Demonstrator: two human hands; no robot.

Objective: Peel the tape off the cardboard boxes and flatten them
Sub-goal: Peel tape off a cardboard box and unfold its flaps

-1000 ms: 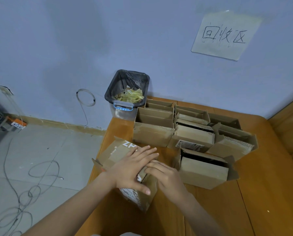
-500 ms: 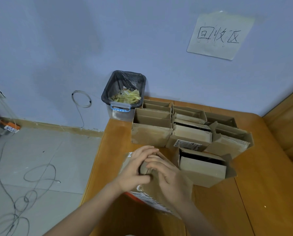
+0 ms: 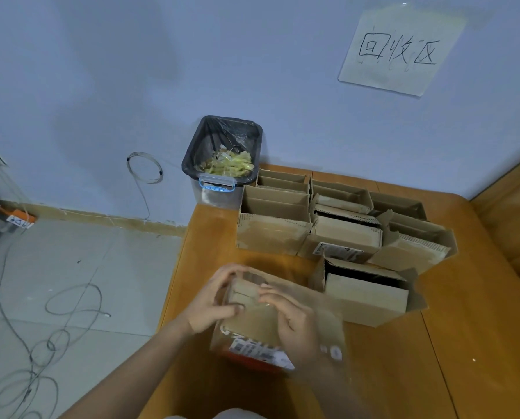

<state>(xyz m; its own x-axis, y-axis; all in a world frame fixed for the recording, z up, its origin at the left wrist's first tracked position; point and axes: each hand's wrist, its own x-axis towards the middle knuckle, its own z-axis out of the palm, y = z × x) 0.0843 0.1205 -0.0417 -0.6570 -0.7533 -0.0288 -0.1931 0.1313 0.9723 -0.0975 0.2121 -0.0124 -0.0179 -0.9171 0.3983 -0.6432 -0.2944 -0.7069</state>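
Head view: both hands' fingers [image 3: 222, 275] curled, gripping blurred cardboard box [image 3: 271, 328] top edge between them.

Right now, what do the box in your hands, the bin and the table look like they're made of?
Box: brown cardboard, matte, with a printed label; both hands grip it, left hand, right hand.
Bin: seemingly translucent plastic with a blue latch, lined with a glossy black bag.
Table: orange-brown wood or wood-look laminate, smooth with a slight sheen.

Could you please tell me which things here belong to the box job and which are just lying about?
In use: printed brown cardboard box, left hand, right hand, open brown cardboard boxes, black-lined bin of tape scraps.
Lying about: handwritten paper sign, grey floor cables.
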